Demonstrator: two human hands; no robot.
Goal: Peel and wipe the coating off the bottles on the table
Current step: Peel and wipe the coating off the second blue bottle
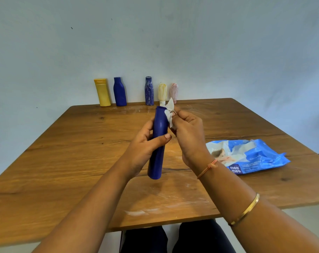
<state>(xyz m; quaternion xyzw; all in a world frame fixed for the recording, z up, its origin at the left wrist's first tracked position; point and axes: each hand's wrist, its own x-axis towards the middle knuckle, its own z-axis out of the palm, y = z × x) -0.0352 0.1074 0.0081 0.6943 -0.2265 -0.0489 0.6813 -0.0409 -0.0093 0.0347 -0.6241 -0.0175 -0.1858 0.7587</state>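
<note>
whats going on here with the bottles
A person's left hand grips a dark blue plastic bottle above the wooden table, while the right hand pinches a crumpled white wipe against its upper end. A blue pack of wet wipes lies to the right. By the wall, a yellow bottle and a plain blue bottle look clean; a streaked blue bottle, a yellowish bottle and a pink bottle carry white coating.

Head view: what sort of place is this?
Likely a plain indoor room, home or workplace unclear: wooden table against a bare pale wall, row of bottles, wet wipes pack.
</note>
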